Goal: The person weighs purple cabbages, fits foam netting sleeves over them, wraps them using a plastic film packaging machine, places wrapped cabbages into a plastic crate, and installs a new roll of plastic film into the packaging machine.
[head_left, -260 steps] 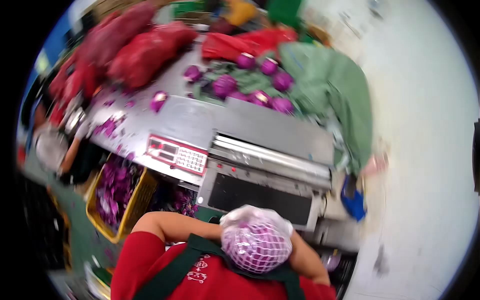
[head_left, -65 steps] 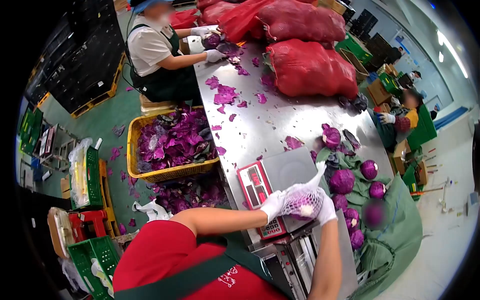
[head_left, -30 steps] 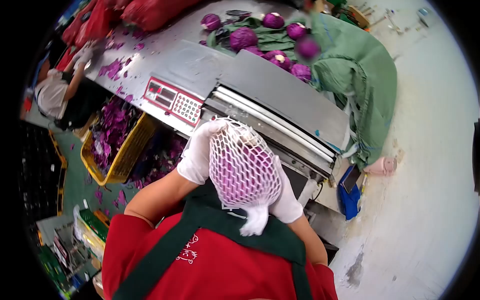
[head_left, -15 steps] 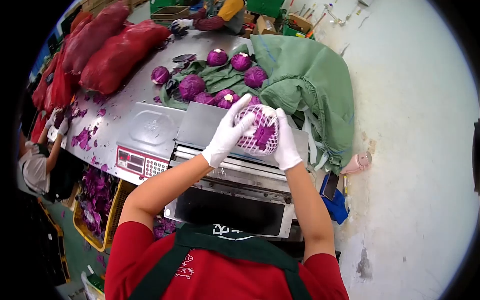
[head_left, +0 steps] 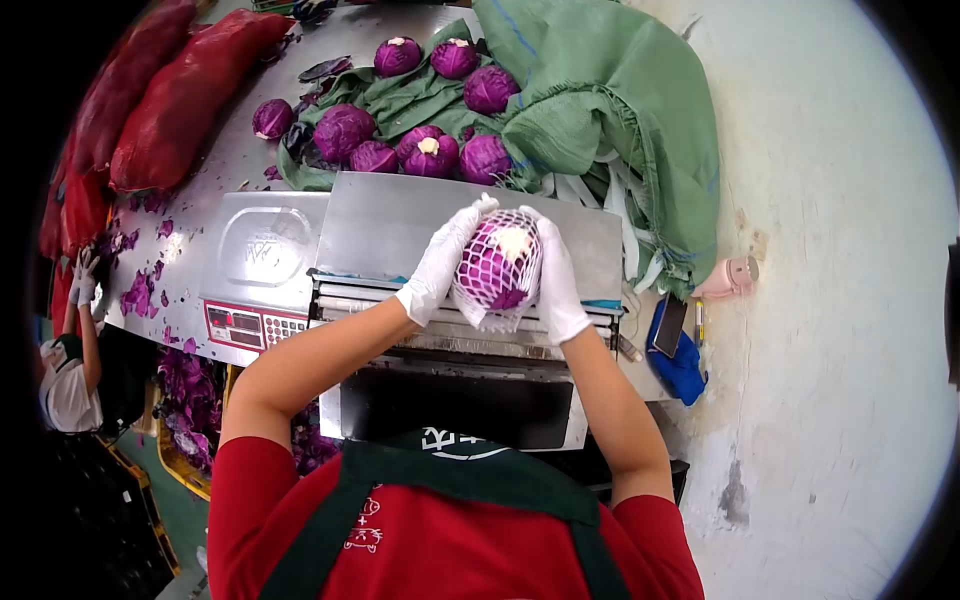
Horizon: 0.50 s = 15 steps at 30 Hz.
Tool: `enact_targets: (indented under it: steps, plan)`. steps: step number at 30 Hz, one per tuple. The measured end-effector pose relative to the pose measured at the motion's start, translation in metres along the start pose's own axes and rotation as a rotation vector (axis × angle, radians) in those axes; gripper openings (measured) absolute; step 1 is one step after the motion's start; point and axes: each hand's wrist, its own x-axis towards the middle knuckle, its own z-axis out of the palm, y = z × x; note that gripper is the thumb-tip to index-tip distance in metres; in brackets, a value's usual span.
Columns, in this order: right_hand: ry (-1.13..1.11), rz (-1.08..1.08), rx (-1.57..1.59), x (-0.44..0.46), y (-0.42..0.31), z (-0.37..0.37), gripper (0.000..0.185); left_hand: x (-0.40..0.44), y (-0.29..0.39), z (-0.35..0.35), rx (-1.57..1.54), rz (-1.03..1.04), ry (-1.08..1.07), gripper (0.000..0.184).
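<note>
Between my two white-gloved hands is a red cabbage (head_left: 497,262) in a white foam net sleeve, its pale cut stem facing up. My left hand (head_left: 447,255) presses its left side, and my right hand (head_left: 557,280) curves around its right side. The cabbage is held above the wrapping machine (head_left: 450,210), which has a metal top plate, rollers and a dark lower panel (head_left: 455,408). Behind the machine, several bare red cabbages (head_left: 428,152) lie on a green woven sack (head_left: 410,95).
A scale (head_left: 262,250) with a red-edged keypad stands left of the machine. Red mesh sacks (head_left: 190,110) lie farther left. A yellow crate (head_left: 185,470) holds purple leaves. At right are a phone (head_left: 669,325), a blue cloth (head_left: 682,370) and a pink bottle (head_left: 730,277). A co-worker's gloved hands (head_left: 83,278) are far left.
The netted cabbage has turned so that its pale stem shows more, and both hands have shifted their hold around it. My view has moved somewhat; the co-worker's hands have changed position.
</note>
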Motion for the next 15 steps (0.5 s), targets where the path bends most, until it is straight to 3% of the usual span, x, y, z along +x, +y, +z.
enact_targets:
  steps: [1, 3, 4, 5, 7, 8, 9, 11, 13, 14, 15]
  plan:
    - [0.008, 0.0, 0.003, 0.006, 0.0, -0.007, 0.045, 0.004, -0.011, -0.004, -0.007, 0.044, -0.022, 0.05]
    - [-0.094, 0.06, -0.062, 0.01, -0.002, -0.021, 0.043, -0.003, 0.009, 0.005, 0.02, -0.024, 0.131, 0.046]
    - [-0.07, -0.12, -0.286, 0.001, -0.009, -0.029, 0.041, -0.007, 0.017, 0.003, 0.158, 0.117, 0.182, 0.043]
    - [-0.064, -0.238, -0.567, -0.005, -0.02, -0.045, 0.036, -0.015, 0.025, -0.016, 0.595, 0.326, 0.205, 0.039]
    - [-0.096, -0.561, -1.08, -0.032, -0.053, -0.073, 0.038, -0.042, 0.064, -0.049, 1.109, 0.662, 0.029, 0.038]
    - [-0.2, -0.682, -1.364, -0.045, -0.071, -0.087, 0.045, -0.06, 0.082, -0.071, 1.553, 0.76, -0.086, 0.038]
    - [-0.313, -0.797, -1.649, -0.058, -0.084, -0.103, 0.054, -0.077, 0.093, -0.088, 1.779, 0.748, -0.233, 0.04]
    - [-0.528, -0.774, -1.946, -0.076, -0.091, -0.127, 0.066, -0.102, 0.095, -0.122, 2.026, 0.668, -0.467, 0.05]
    - [-0.752, -0.72, -2.064, -0.078, -0.085, -0.14, 0.069, -0.108, 0.097, -0.12, 2.074, 0.677, -0.636, 0.052]
    - [-0.785, -0.824, -2.085, -0.077, -0.08, -0.138, 0.055, -0.107, 0.095, -0.112, 2.078, 0.682, -0.632, 0.052]
    - [-0.784, -0.835, -2.087, -0.074, -0.071, -0.136, 0.055, -0.101, 0.092, -0.099, 2.015, 0.671, -0.688, 0.051]
